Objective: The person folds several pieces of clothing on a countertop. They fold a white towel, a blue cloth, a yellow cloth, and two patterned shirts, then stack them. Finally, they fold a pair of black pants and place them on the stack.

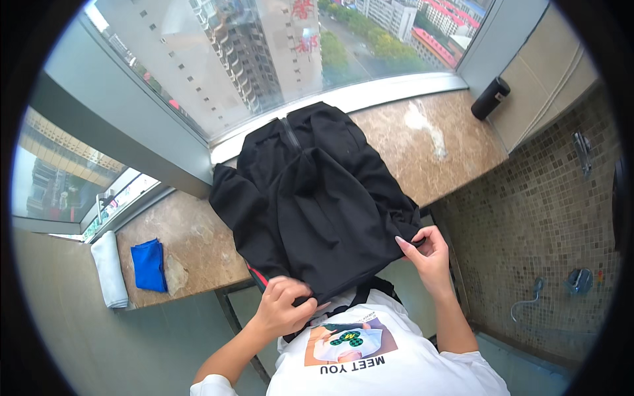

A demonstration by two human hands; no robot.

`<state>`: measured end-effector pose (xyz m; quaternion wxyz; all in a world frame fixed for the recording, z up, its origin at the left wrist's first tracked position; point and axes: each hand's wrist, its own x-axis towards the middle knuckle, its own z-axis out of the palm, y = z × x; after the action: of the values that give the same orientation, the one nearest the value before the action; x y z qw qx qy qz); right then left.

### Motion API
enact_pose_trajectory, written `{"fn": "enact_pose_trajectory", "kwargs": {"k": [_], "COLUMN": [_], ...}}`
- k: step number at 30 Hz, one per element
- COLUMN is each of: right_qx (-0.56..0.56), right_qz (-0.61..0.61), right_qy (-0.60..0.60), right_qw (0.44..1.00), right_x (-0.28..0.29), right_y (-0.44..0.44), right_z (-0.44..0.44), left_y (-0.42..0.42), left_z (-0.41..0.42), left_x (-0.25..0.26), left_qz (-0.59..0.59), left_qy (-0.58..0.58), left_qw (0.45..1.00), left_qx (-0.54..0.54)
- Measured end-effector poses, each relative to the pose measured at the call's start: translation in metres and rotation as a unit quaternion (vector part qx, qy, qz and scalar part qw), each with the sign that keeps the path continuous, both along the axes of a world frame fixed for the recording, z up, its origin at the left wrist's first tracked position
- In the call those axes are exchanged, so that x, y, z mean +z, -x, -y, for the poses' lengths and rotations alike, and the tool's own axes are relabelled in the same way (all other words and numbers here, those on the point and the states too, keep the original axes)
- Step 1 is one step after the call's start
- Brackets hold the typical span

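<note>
A black zip jacket (322, 208) lies spread over the marble window ledge, its zipper (291, 132) towards the window and its hem hanging over the near edge. My left hand (289, 304) pinches the hem at the lower left. At the lower right, my right hand (427, 250) grips the hem's other corner between thumb and fingers. Creases and folds run across the cloth between the hands. A red and green stripe (256, 273) shows along the jacket's left side, just above my left hand.
On the ledge (193, 232) at left lie a folded blue cloth (148, 266) and a rolled white towel (110, 270). A black cylinder (490, 98) stands at the far right by the wall. Window glass (277, 54) rises behind. A mosaic-tiled wall with a tap (578, 281) is at right.
</note>
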<state>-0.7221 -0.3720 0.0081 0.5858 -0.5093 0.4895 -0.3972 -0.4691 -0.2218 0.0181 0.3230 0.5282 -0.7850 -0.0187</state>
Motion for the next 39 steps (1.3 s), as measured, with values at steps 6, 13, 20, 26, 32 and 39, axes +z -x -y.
{"fn": "enact_pose_trajectory", "kwargs": {"k": [6,13,20,26,32,39], "right_qx": [-0.148,-0.114,-0.184,-0.189,-0.136,0.367], "right_qz": [0.186,0.273,0.293,0.251,0.073,-0.016], "right_qy": [-0.25,-0.448,-0.547,-0.307,0.12,0.316], "right_qw": [0.939,0.843,0.762,0.898,0.981,0.875], "right_x": [-0.022,-0.042,-0.04,-0.034,0.004,0.068], "right_y": [-0.002,-0.006,-0.013,-0.028,-0.048,-0.086], "right_z": [-0.035,-0.047,-0.052,-0.035,-0.009,-0.002], "left_y": [0.003,-0.001,-0.003,-0.008,-0.01,-0.023], "left_z": [0.002,0.023,0.025,0.026,0.029,0.06], "left_x": [-0.009,0.01,0.012,0.024,0.032,0.067], "left_qz": [-0.087,-0.074,-0.125,-0.14,-0.132,-0.013], "left_qy": [-0.249,-0.304,-0.261,-0.334,-0.387,-0.042], "left_qw": [0.957,0.945,0.952,0.926,0.906,0.985], "left_qx": [-0.119,-0.098,-0.1,-0.105,-0.108,-0.164]}}
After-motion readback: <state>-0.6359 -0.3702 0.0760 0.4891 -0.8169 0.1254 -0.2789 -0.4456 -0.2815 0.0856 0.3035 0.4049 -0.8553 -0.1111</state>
